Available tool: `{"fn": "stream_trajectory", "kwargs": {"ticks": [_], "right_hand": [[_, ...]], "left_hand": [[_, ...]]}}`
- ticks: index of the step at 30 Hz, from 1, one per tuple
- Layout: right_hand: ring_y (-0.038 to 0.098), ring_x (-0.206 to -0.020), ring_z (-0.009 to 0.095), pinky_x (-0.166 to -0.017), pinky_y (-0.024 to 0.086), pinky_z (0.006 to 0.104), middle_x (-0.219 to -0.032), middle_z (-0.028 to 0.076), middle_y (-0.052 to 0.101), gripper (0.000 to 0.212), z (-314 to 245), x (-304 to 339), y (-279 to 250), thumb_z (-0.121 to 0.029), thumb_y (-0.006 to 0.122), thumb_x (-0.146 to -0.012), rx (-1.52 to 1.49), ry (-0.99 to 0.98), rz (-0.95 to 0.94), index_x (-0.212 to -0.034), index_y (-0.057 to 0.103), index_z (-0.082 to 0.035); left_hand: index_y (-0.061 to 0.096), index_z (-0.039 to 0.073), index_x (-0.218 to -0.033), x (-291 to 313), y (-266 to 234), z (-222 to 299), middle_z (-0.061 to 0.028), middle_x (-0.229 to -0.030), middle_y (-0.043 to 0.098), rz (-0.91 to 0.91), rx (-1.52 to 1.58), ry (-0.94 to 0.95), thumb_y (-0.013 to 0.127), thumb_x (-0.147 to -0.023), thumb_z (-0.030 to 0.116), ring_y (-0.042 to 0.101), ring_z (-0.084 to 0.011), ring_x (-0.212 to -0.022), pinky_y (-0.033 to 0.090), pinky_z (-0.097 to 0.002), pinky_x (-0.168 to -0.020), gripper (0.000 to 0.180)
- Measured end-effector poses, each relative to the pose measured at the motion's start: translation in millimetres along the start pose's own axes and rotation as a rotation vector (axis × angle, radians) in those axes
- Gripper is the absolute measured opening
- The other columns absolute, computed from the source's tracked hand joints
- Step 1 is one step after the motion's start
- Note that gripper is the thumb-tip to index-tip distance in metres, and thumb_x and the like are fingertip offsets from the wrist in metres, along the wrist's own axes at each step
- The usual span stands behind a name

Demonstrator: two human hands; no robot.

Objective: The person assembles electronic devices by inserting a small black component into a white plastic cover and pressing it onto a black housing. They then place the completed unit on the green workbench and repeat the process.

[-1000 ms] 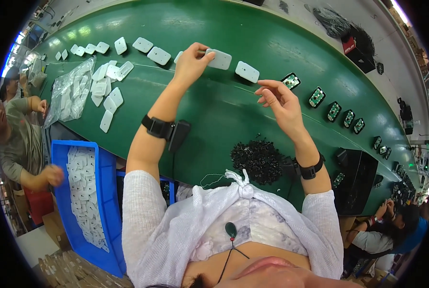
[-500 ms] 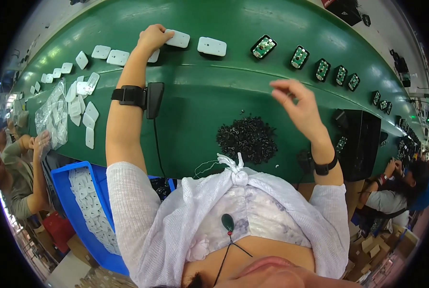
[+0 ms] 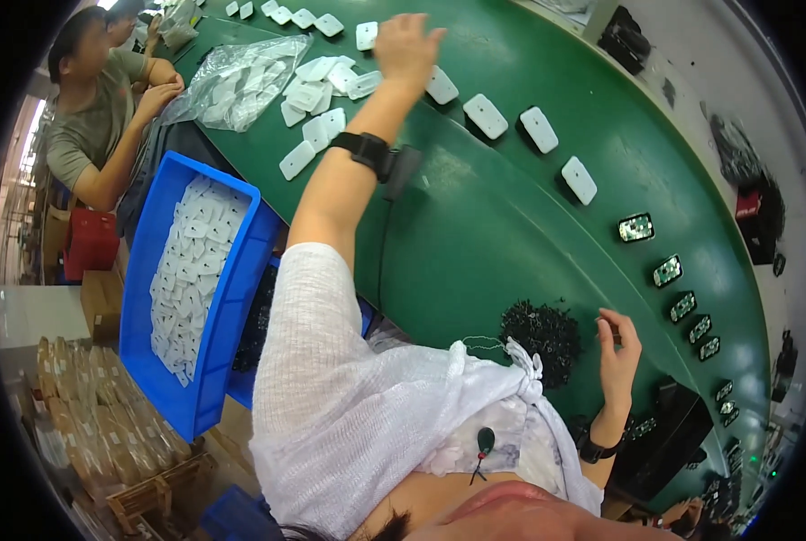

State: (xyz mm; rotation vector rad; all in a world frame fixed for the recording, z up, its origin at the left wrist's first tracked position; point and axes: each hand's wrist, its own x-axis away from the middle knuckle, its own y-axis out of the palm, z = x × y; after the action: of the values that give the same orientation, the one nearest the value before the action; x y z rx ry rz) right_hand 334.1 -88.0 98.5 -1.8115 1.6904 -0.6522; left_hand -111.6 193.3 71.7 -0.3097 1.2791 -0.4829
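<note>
My left hand (image 3: 406, 54) is stretched far out over a row of white plastic covers, its thumb held apart from the fingers. One white cover (image 3: 441, 86) lies just beside it, partly hidden by the hand, and another cover (image 3: 367, 36) is on its other side. Whether the fingertips touch a cover cannot be seen. My right hand (image 3: 617, 353) hovers over the green table (image 3: 457, 234) with thumb and forefinger apart, and nothing shows between them. Close by is a heap of small black parts (image 3: 543, 341). Beyond it, black housings with green circuit boards (image 3: 636, 228) form a line.
Loose white covers (image 3: 307, 96) and a clear plastic bag (image 3: 251, 83) of white pieces lie at left. A blue bin (image 3: 251, 225) of white parts stands by the table edge. A black box (image 3: 664, 437) is at right. A co-worker (image 3: 96, 117) sits at far left.
The view has swung to the left. My left hand has let go of the white cover and moved left along the row. My right hand stays near the black heap.
</note>
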Motion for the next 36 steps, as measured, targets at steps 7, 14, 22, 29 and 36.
{"fn": "stream_trajectory", "kwargs": {"ticks": [7,14,22,29,36], "right_hand": [[0.058,-0.07,0.01,-0.065,0.046,0.0231,-0.085,0.003,0.063,0.016,9.4,-6.8,18.3,-0.008,0.061,-0.091,0.019,0.06,-0.025,-0.104,0.065,-0.001],[0.059,-0.068,0.01,-0.064,0.048,0.0235,-0.084,0.005,0.065,0.016,3.0,-9.7,18.2,-0.007,0.061,-0.09,-0.001,0.111,-0.027,-0.104,0.066,0.0],[0.058,-0.067,0.01,-0.063,0.047,0.0238,-0.083,0.005,0.065,0.015,-5.7,-18.5,24.0,-0.006,0.061,-0.09,0.029,0.053,-0.096,-0.103,0.066,0.0],[0.06,-0.071,0.015,-0.065,0.047,0.0262,-0.085,0.008,0.064,0.016,-46.6,-71.9,20.3,-0.007,0.064,-0.088,0.197,-0.29,-0.077,-0.102,0.067,-0.002],[0.061,-0.092,0.024,-0.082,0.048,0.0331,-0.098,0.009,0.064,0.028,-97.3,-186.3,56.2,-0.019,0.069,-0.085,0.319,-0.525,0.107,-0.108,0.064,-0.005]], "left_hand": [[0.038,0.042,-0.143,8.9,-12.5,-150.7,-0.0085,-0.158,0.018,-0.752,-0.464,-0.555,0.051,-0.074,0.08,0.008,-0.0493,-0.141,0.01,-0.0779,-0.102,0.08],[0.045,0.038,-0.139,25.2,-25.5,-151.6,-0.0109,-0.152,0.03,-0.869,-0.246,-0.538,0.052,-0.079,0.073,0.029,-0.0394,-0.138,0.023,-0.0622,-0.105,0.07],[0.054,0.034,-0.132,91.7,-97.1,-122.4,-0.0092,-0.14,0.044,-0.733,-0.101,-0.14,0.057,-0.083,0.061,0.037,-0.0326,-0.131,0.03,-0.0548,-0.104,0.057],[0.052,0.032,-0.135,108.8,-118.4,-73.0,-0.0106,-0.144,0.04,-0.802,0.045,0.006,0.065,-0.08,0.055,0.035,-0.0333,-0.133,0.029,-0.0601,-0.103,0.062],[0.049,0.028,-0.138,73.4,-132.8,-28.1,-0.0128,-0.147,0.038,-0.769,-0.25,0.037,0.067,-0.082,0.047,0.035,-0.037,-0.135,0.029,-0.0561,-0.106,0.062]]}}
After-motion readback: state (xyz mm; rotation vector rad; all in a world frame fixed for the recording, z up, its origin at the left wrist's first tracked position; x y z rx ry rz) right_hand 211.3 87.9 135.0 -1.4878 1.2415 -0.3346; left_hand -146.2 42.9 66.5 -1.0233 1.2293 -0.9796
